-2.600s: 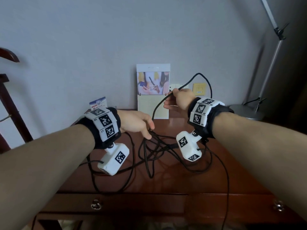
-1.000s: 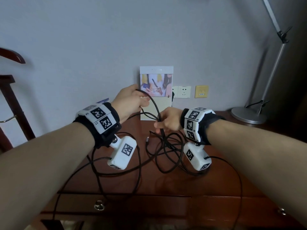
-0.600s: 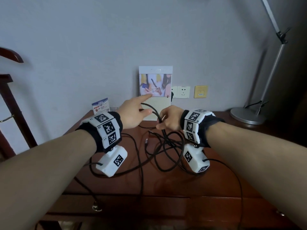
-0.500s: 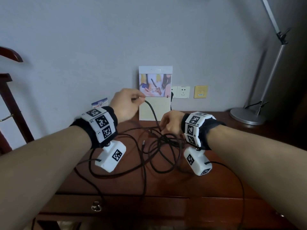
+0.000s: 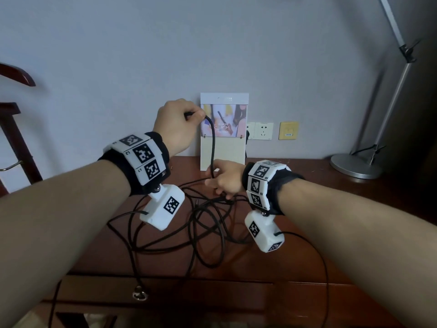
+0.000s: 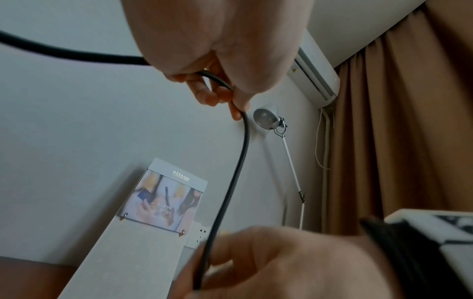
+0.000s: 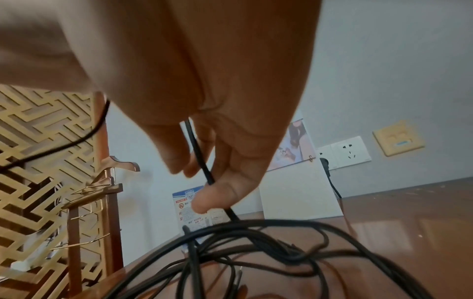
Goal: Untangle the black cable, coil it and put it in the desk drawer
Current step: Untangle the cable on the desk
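Observation:
A black cable (image 5: 208,223) lies in tangled loops on the dark wooden desk (image 5: 307,204). My left hand (image 5: 179,121) is raised in front of the wall and pinches a strand of the cable (image 6: 231,178), which hangs down from its fingers. Lower, just above the tangle, my right hand (image 5: 223,179) pinches the same strand (image 7: 202,161) between thumb and fingers. The drawer front with a ring pull (image 5: 140,295) is closed at the desk's near edge.
A white display card (image 5: 223,131) leans on the wall behind my hands. Wall sockets (image 5: 261,130) and a yellow plate (image 5: 288,130) sit to its right. A silver lamp base (image 5: 354,164) stands at the back right, a wooden rack (image 5: 14,129) at the left.
My left hand has risen higher, drawing the strand up taut from the tangle. My right hand has stayed low over the desk, gripping the strand.

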